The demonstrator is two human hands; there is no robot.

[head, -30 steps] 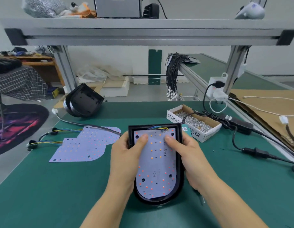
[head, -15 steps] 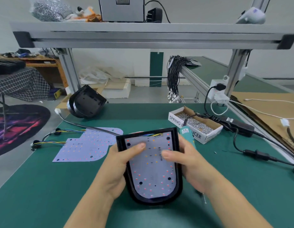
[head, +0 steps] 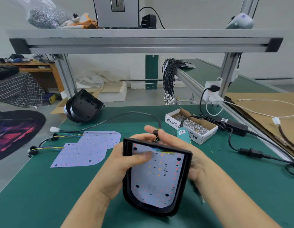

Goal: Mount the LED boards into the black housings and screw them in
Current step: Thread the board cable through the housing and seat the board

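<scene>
I hold a black housing (head: 184, 183) tilted up off the green mat, with a white LED board (head: 156, 176) seated inside it. My left hand (head: 124, 163) grips the housing's left wall, thumb pressing on the board. My right hand (head: 174, 143) reaches behind the housing's top edge and pinches the black cable grommet (head: 155, 133) where the board's wires come out. Two more LED boards (head: 88, 149) with coloured leads lie flat to the left. Another black housing (head: 83, 108) leans at the mat's far left edge.
An open cardboard box of screws (head: 192, 125) stands right of centre, a teal electric screwdriver (head: 184, 134) in front of it. Black power cables and an adapter (head: 233, 126) trail along the right. An aluminium frame shelf (head: 143, 41) crosses overhead.
The housing has been lifted and tilted up towards me. My right hand left the board's face and went behind the top edge to the cable grommet. The cable now arcs across the mat.
</scene>
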